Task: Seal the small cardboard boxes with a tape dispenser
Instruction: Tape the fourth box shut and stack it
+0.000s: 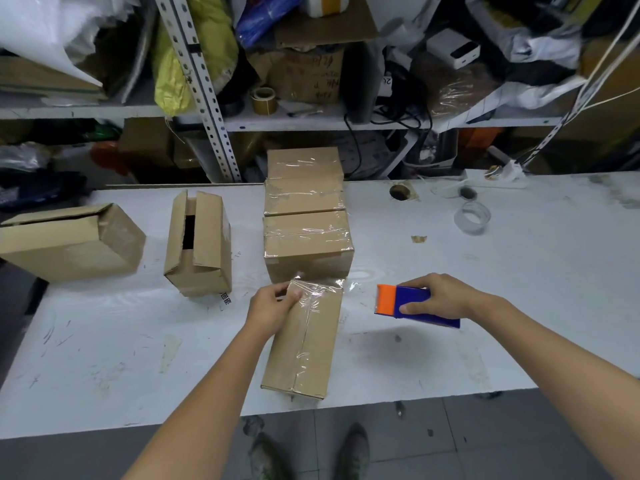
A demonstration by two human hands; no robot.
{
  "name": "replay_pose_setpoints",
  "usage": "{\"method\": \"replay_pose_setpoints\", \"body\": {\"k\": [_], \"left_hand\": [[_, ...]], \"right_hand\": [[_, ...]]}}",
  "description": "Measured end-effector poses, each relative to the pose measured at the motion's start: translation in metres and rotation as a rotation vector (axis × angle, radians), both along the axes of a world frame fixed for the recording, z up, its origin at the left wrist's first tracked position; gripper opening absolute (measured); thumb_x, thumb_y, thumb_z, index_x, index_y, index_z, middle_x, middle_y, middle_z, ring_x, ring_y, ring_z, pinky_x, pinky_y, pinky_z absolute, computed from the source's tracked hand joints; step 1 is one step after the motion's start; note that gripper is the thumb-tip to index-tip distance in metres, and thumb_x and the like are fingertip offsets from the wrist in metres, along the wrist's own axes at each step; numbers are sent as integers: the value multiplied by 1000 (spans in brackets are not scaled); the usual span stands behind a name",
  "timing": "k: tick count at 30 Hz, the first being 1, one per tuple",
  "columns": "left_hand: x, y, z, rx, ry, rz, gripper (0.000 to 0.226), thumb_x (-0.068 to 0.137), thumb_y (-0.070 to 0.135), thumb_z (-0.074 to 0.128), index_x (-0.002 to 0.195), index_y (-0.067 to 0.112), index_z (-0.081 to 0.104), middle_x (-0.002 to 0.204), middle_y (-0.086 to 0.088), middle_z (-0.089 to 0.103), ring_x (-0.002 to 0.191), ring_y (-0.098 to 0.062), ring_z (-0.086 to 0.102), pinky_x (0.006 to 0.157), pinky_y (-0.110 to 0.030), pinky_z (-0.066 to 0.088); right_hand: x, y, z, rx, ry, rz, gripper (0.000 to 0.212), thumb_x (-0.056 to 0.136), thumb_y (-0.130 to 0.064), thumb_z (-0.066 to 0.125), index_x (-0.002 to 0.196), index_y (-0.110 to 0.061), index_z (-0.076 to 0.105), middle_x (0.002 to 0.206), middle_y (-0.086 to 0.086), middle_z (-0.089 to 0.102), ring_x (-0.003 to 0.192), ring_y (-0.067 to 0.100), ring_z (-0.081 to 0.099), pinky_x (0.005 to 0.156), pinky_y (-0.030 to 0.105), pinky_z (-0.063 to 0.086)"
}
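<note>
**Packing table: one box in hand, dispenser held beside it**

Surface: white table (519, 289), scuffed and marked, standing on a grey tiled floor. Behind it, a metal rack (204, 98) crowded with bags, cartons and cables.

Task item: the box (304, 344) lies at the table's near edge, long side running away from the person. Wrinkled clear tape runs the length of its top seam. The left hand (273, 306) grips its far left corner, fingers curled over the tape end. Just right of the box's far end, the right hand (440, 296) grips the dispenser (415, 306), blue with an orange front.

Count: six cartons in all.
- Three sealed boxes (306, 244) in a row directly beyond the box.
- Two open boxes (199, 244) to its far left.
- One dispenser.
- One clear tape roll (472, 218) to its far right.
</note>
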State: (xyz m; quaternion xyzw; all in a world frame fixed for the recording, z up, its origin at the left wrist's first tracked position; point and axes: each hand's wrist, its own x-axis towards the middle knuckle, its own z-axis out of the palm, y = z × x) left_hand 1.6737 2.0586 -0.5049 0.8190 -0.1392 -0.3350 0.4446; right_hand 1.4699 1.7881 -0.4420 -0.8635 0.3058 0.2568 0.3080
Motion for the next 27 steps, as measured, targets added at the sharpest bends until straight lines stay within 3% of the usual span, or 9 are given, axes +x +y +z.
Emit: {"method": "replay_pose_setpoints", "body": {"k": [8, 14, 18, 23, 27], "left_hand": [[2, 3, 0, 4, 12, 7, 31, 91, 36, 67, 119, 24, 72, 114, 7, 72, 109, -13, 64, 96, -36, 52], [2, 3, -2, -8, 4, -5, 23, 88, 37, 67, 108, 31, 76, 104, 14, 74, 104, -10, 66, 96, -42, 53], [1, 6, 0, 19, 0, 10, 30, 90, 40, 66, 117, 29, 72, 112, 11, 72, 107, -11, 65, 98, -42, 52], [0, 8, -3, 47, 0, 10, 35, 91, 44, 64, 121, 27, 70, 113, 9, 72, 108, -13, 64, 98, -41, 52], [-1, 7, -3, 29, 14, 46, 29, 92, 39, 65, 117, 27, 71, 108, 8, 72, 106, -13, 64, 96, -35, 51]], "right_hand": [[50, 56, -36, -229, -16, 87, 58, 84, -62, 62, 135, -36, 54, 126, -4, 64, 109, 21, 59, 79, 32, 50], [67, 81, -48, -408, -2, 31, 32, 84, -48, 62, 108, -26, 64, 104, 0, 68, 91, 23, 61, 65, 28, 40], [63, 92, -68, -309, 6, -200, 27, 86, -47, 62, 96, -23, 59, 99, 2, 68, 80, 22, 56, 60, 27, 39], [43, 79, -82, -455, -8, -207, 46, 93, -55, 54, 131, -29, 48, 103, 3, 67, 93, 27, 64, 67, 31, 41], [32, 77, -91, -512, 30, -58, 49, 96, -53, 51, 140, -34, 38, 109, 0, 67, 101, 25, 63, 78, 34, 40]]}}
